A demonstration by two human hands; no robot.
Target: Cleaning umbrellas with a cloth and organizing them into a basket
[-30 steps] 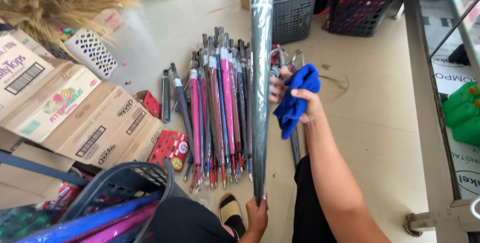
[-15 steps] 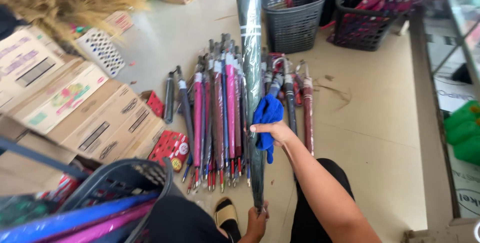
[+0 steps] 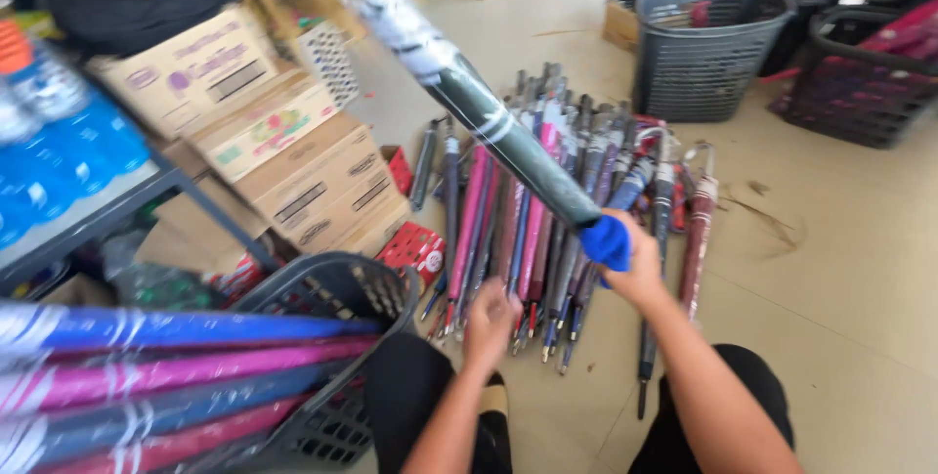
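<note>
Gripping a blue cloth (image 3: 607, 242) in a closed fist, right hand (image 3: 637, 264) holds the low end of a long dark-grey wrapped umbrella (image 3: 469, 101) slanting far-left. Left hand (image 3: 491, 321) hangs loosely curled, holding nothing, near the pile of folded umbrellas (image 3: 547, 210) on the floor. Dark plastic basket (image 3: 322, 288) sits left.

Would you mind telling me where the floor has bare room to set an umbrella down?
Bare tiles lie right of the umbrella pile, below the dark baskets, beside the right hand. Another strip runs behind the pile toward the grey basket. The left is crowded with cardboard boxes and a loaded basket.
</note>
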